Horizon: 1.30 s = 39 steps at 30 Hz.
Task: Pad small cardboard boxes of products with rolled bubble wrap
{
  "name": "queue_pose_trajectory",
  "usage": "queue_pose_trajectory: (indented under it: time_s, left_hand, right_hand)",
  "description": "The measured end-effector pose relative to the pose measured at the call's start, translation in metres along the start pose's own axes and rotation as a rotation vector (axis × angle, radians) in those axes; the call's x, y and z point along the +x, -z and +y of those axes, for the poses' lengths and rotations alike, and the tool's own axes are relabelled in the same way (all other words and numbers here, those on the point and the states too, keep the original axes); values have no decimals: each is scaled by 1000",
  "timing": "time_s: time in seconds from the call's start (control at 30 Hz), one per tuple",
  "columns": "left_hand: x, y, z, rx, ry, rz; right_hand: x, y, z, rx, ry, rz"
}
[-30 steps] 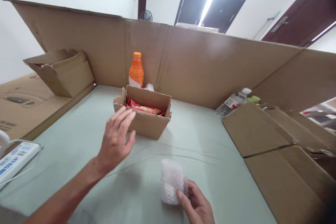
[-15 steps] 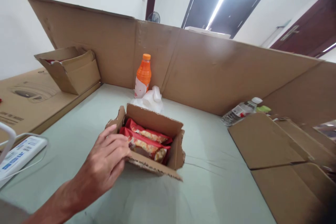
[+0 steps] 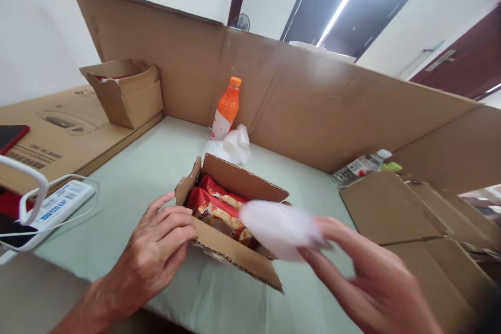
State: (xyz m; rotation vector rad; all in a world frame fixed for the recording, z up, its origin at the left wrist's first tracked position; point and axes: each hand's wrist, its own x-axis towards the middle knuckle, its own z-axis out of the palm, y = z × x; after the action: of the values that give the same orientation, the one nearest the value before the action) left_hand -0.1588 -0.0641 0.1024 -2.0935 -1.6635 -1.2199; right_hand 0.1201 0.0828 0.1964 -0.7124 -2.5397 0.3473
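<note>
A small open cardboard box (image 3: 230,251) sits on the pale green tabletop (image 3: 164,167) with red snack packets (image 3: 217,207) inside. My left hand (image 3: 156,255) grips the box's near left corner, fingers curled on its wall. My right hand (image 3: 371,282) holds a white bubble-wrap bundle (image 3: 279,227) over the box's right side; both are blurred by motion.
An orange drink bottle (image 3: 226,108) and a crumpled white bag (image 3: 234,147) stand behind the box against a tall cardboard wall (image 3: 313,109). A water bottle (image 3: 358,168) lies at right by flat cardboard (image 3: 391,209). Another open box (image 3: 127,93), a power strip (image 3: 58,206) and a phone (image 3: 11,135) lie left.
My left hand went from hovering to gripping the box and drew it nearer. My right hand left view, then came back carrying the bubble wrap up over the box.
</note>
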Motion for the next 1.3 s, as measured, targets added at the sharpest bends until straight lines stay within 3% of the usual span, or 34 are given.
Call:
queue_pose_trajectory:
  time_s: [0.13,0.2,0.27,0.47,0.63,0.77,1.0,1.2,1.3]
  left_hand:
    - [0,-2,4,-26,12,30]
    - [0,-2,4,-38,23,36]
    - [0,-2,4,-48,32,40]
    - [1,-6,1,-89,33,67]
    - [5,-7,1,-82,45,53]
    - [9,-6,1,-67,37,41]
    - [14,-6,-2,-23,-2,37]
    - [21,-10,-2,34,-21,82]
    - [19,-10,2,71,31,158]
  right_hand:
    - [70,-43,-21,-122,31,-431]
    - [91,-60,-24,-227,68,-637]
    - [102,-69,-26,-326,118,-749]
    - [114,-72,-39,-345,220,-745]
    - [125,-90,-46,-405,209,-927]
    - [129,-99,-46,-412,287,-943]
    - [123,-83,-39,-379,218,-946]
    - [123,-94,-39,-328,242,-955]
    - [117,-68,-31,-235,225,-840]
